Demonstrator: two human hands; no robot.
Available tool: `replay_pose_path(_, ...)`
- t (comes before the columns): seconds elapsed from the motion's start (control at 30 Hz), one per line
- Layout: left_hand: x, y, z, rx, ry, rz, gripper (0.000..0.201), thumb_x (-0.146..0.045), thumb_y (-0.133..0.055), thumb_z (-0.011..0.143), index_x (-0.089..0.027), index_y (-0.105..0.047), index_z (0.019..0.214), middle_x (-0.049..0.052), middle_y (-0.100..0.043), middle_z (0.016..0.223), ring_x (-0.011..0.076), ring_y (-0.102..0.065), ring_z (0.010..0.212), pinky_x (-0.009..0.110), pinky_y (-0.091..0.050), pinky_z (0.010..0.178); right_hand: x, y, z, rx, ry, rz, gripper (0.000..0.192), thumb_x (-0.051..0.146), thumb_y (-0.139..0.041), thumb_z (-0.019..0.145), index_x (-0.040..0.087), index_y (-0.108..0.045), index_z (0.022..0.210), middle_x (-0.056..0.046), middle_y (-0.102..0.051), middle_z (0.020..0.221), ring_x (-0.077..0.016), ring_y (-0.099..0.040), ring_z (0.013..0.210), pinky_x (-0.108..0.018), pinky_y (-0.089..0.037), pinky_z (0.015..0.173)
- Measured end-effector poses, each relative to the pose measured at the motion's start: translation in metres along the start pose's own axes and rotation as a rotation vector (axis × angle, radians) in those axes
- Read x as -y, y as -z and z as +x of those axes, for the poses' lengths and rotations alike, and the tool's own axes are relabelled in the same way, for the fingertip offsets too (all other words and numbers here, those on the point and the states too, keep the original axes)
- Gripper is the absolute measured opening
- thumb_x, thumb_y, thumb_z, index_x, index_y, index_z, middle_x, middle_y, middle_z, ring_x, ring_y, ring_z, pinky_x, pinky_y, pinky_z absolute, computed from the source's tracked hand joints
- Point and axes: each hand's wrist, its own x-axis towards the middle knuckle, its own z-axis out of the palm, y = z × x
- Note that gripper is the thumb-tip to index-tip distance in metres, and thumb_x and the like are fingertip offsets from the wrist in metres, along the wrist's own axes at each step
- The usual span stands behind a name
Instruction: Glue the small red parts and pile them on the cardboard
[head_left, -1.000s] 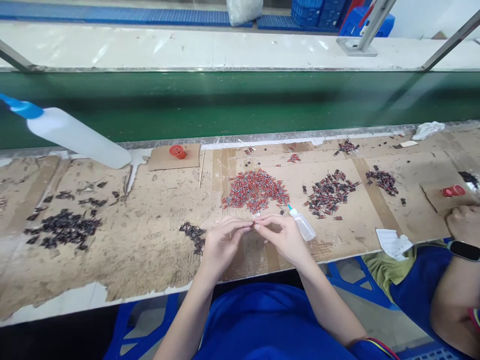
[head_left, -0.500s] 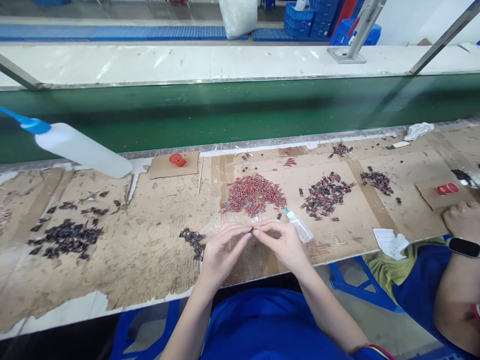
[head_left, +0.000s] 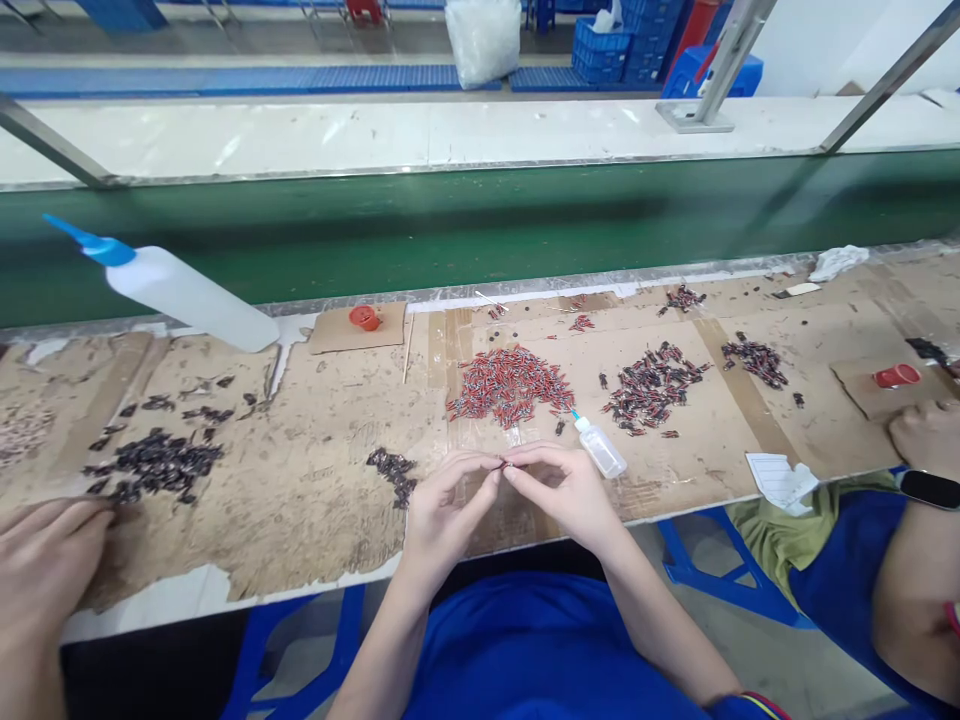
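My left hand [head_left: 448, 500] and my right hand [head_left: 561, 488] meet fingertip to fingertip above the cardboard near the table's front edge. Both are pinched around a tiny dark and reddish part [head_left: 505, 464], mostly covered by the fingers. Just beyond them lies a heap of small red and silver parts [head_left: 512, 385]. Close to my right hand, a small clear dropper bottle [head_left: 601, 449] with a blue-green tip rests on its side. A little pile of black parts [head_left: 393, 474] is left of my left hand. Farther right sits a pile of dark and red parts [head_left: 654, 390].
Worn cardboard [head_left: 315, 480] covers the table. A large white squeeze bottle [head_left: 196, 300] leans at back left, near a red cup [head_left: 365, 318]. More black parts [head_left: 157, 465] lie left. Co-workers' hands are at far left [head_left: 52, 545] and far right [head_left: 926, 435]. A green barrier [head_left: 450, 225] runs behind.
A co-worker's hand has come into view at the far left, beside the black parts. The view has shifted slightly; my hands stay pinched together in nearly the same place.
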Motion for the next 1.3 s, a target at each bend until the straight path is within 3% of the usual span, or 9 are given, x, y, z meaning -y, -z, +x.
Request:
replay_pose_path(0.3,-0.010,-0.006,0.002,-0.055,0.105,-0.165,0.009,-0.023,-0.070,0.079,-0.020,-0.074,0.085,0.005,-0.076,0.085,0.0175,-0.071,0.084,0.029,-0.058,0.081,0.015,0.001,-0.008,-0.061,0.168,-0.109,0.015,0.022,-0.061,0.087,0.023,-0.077,0.089,-0.006,-0.076,0.094,-0.0184,-0.070,0.090,-0.027,-0.055,0.066)
replay_pose_path(0.5,-0.019,-0.009,0.003,-0.072,0.122,-0.164,0.010,-0.027,-0.071,0.078,-0.020,-0.075,0.085,0.005,-0.076,0.085,0.0179,-0.072,0.084,0.030,-0.059,0.081,0.017,-0.003,-0.008,-0.167,0.187,-0.149,0.015,0.021,-0.061,0.087,0.022,-0.076,0.085,-0.006,-0.076,0.091,-0.0189,-0.070,0.085,-0.028,-0.055,0.065)
replay_pose_path(0.87,-0.016,-0.010,0.001,-0.098,0.143,-0.147,0.009,-0.023,-0.068,0.079,-0.019,-0.072,0.086,0.005,-0.075,0.086,0.0171,-0.071,0.085,0.028,-0.057,0.082,0.013,-0.004,-0.008,-0.120,0.264,-0.183,0.017,0.023,-0.059,0.089,0.023,-0.075,0.089,-0.007,-0.075,0.092,-0.0186,-0.070,0.087,-0.026,-0.056,0.060)
replay_pose_path(0.97,-0.014,-0.019,0.001,-0.070,0.153,-0.153,0.009,-0.024,-0.066,0.081,-0.019,-0.071,0.087,0.004,-0.075,0.087,0.0175,-0.071,0.086,0.029,-0.057,0.083,0.013,0.001,-0.009,-0.100,0.255,-0.210,0.016,0.023,-0.058,0.089,0.022,-0.074,0.092,-0.007,-0.075,0.094,-0.0188,-0.070,0.088,-0.026,-0.056,0.062)
replay_pose_path(1.07,-0.011,-0.033,0.003,0.034,0.140,-0.151,0.012,-0.027,-0.064,0.084,-0.020,-0.069,0.093,0.005,-0.075,0.091,0.0180,-0.071,0.089,0.031,-0.056,0.085,0.007,0.017,-0.011,-0.133,0.236,-0.291,0.014,0.026,-0.059,0.089,0.021,-0.073,0.091,-0.008,-0.074,0.093,-0.0195,-0.069,0.088,-0.028,-0.056,0.065)
replay_pose_path(1.13,-0.008,-0.037,0.007,0.098,0.099,-0.075,0.017,-0.029,-0.063,0.085,-0.020,-0.066,0.100,0.007,-0.074,0.102,0.0202,-0.069,0.098,0.035,-0.054,0.089,-0.001,0.036,-0.012,-0.231,0.193,-0.363,0.015,0.030,-0.060,0.088,0.022,-0.072,0.089,-0.008,-0.074,0.094,-0.0210,-0.068,0.089,-0.030,-0.056,0.066)
replay_pose_path(1.2,0.000,-0.030,0.010,0.094,0.025,0.086,0.018,-0.030,-0.062,0.086,-0.021,-0.064,0.101,0.009,-0.070,0.113,0.0234,-0.065,0.109,0.040,-0.050,0.096,-0.009,0.059,-0.013,-0.465,0.132,-0.459,0.020,0.036,-0.059,0.088,0.021,-0.072,0.087,-0.010,-0.073,0.095,-0.0230,-0.067,0.089,-0.033,-0.056,0.067)
replay_pose_path(1.3,0.019,0.003,0.013,-0.025,-0.072,0.407,0.010,-0.028,-0.058,0.087,-0.023,-0.065,0.091,0.009,-0.070,0.112,0.0270,-0.061,0.112,0.046,-0.045,0.098,-0.018,0.090,-0.015,-0.802,0.115,-0.755,0.035,0.047,-0.056,0.087,0.018,-0.072,0.099,-0.014,-0.071,0.101,-0.0295,-0.061,0.100,-0.047,-0.053,0.083)
